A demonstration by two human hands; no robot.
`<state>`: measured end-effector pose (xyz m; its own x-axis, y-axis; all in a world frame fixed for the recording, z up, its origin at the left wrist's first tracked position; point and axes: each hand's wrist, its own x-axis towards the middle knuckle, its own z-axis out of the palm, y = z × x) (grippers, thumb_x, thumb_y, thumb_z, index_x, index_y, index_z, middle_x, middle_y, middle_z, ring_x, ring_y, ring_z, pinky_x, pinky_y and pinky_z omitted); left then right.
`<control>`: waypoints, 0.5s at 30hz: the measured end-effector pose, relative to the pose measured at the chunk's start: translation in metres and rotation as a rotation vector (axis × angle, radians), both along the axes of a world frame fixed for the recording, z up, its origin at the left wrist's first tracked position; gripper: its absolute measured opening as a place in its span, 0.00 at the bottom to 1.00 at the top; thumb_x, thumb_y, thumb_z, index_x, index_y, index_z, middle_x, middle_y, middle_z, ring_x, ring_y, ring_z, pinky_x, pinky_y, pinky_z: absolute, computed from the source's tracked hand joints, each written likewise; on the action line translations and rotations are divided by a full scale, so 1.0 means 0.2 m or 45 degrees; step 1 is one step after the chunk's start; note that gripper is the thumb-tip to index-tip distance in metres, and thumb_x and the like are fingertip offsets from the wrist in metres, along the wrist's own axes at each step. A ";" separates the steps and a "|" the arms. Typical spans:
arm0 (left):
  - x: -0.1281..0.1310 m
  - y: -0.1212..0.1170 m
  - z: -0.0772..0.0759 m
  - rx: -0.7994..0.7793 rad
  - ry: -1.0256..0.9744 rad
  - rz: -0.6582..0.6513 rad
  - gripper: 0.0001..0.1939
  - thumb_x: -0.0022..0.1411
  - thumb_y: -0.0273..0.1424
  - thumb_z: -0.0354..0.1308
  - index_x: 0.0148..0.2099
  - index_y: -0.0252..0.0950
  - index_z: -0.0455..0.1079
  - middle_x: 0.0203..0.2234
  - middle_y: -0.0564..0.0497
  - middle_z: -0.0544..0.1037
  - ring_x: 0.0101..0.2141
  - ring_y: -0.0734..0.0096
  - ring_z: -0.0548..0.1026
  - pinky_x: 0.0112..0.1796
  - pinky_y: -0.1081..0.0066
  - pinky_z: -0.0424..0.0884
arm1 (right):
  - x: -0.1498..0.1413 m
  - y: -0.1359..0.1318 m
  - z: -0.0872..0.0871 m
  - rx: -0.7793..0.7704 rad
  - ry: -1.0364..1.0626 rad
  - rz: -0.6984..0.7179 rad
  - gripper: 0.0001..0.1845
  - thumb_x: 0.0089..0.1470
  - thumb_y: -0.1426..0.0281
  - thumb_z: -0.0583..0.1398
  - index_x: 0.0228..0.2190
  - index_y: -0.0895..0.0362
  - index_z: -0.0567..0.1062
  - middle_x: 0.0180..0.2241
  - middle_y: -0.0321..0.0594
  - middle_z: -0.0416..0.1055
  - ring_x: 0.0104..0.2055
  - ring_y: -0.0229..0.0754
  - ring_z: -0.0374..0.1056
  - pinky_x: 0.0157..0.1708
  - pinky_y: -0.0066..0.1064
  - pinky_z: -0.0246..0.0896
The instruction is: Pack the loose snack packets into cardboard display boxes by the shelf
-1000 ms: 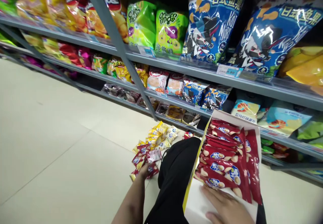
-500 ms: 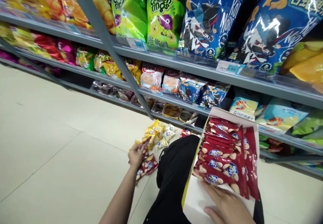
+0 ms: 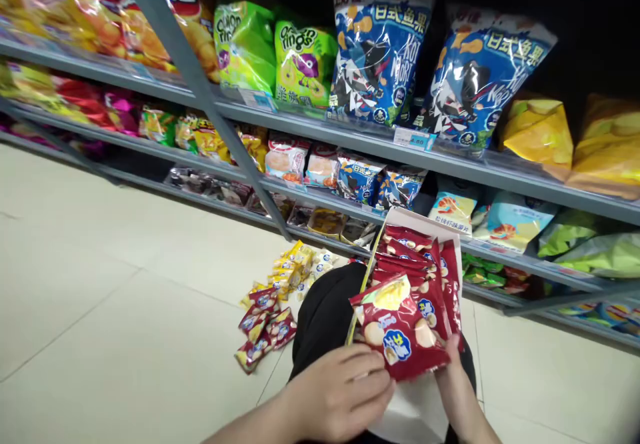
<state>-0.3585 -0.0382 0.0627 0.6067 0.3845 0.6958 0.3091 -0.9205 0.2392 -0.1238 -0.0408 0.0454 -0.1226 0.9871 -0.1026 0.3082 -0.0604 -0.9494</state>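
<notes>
1. A dark red front packet [image 3: 397,334] is tilted over the near part of an open box [image 3: 413,414], its printed face up; more red packets [image 3: 450,277] are ranked behind it.
2. The step in hand looks like placing this packet in the box; the next move seems to call for lining it up with the row and easing it down without creasing.
3. The left hand [image 3: 345,391] reaches in from the near left, knuckles up, fingers curled closed, apparently pinching the packet's lower left corner; its thumb is hidden.
4. The right hand [image 3: 457,391] comes up from the near right, thumb raised against the packet's lower right corner; its other fingers are hidden, so their grip cannot be told.
5. The box rests over black trousers [image 3: 325,311].
6. Left of the knee, loose red packets [image 3: 280,327] lie on the floor [image 3: 125,324], yellow packets [image 3: 293,267] just beyond.
</notes>
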 end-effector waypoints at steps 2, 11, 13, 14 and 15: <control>0.02 0.04 0.04 0.007 0.161 0.018 0.05 0.66 0.21 0.56 0.38 0.33 0.72 0.31 0.50 0.78 0.35 0.69 0.75 0.38 0.68 0.75 | 0.01 0.00 -0.01 -0.100 0.363 0.019 0.41 0.67 0.45 0.36 0.55 0.57 0.74 0.44 0.50 0.78 0.35 0.47 0.75 0.28 0.36 0.73; -0.01 0.02 0.01 -0.234 -0.020 0.341 0.18 0.58 0.22 0.58 0.51 0.35 0.69 0.48 0.42 0.74 0.51 0.59 0.70 0.55 0.58 0.66 | -0.10 -0.03 0.04 0.092 -0.021 0.054 0.17 0.59 0.60 0.62 0.47 0.54 0.69 0.39 0.43 0.77 0.39 0.41 0.77 0.42 0.30 0.72; 0.00 0.03 0.04 -0.252 -0.019 0.522 0.28 0.62 0.28 0.61 0.63 0.34 0.63 0.59 0.37 0.68 0.60 0.52 0.62 0.58 0.55 0.62 | -0.10 -0.03 0.01 0.165 -0.180 0.111 0.20 0.59 0.61 0.61 0.51 0.55 0.68 0.40 0.44 0.77 0.38 0.42 0.77 0.41 0.31 0.74; 0.00 0.04 0.05 -0.272 0.031 0.558 0.33 0.62 0.32 0.62 0.67 0.33 0.59 0.62 0.36 0.65 0.63 0.49 0.58 0.60 0.52 0.60 | -0.10 -0.03 0.00 0.229 -0.276 0.126 0.21 0.59 0.61 0.62 0.51 0.56 0.68 0.39 0.44 0.77 0.36 0.43 0.78 0.39 0.32 0.75; -0.01 0.05 0.07 -0.285 0.087 0.551 0.36 0.62 0.34 0.63 0.69 0.33 0.56 0.62 0.37 0.66 0.64 0.48 0.57 0.61 0.51 0.58 | -0.11 -0.03 0.00 0.307 -0.367 0.137 0.22 0.58 0.61 0.62 0.51 0.56 0.70 0.38 0.44 0.77 0.34 0.44 0.78 0.36 0.32 0.75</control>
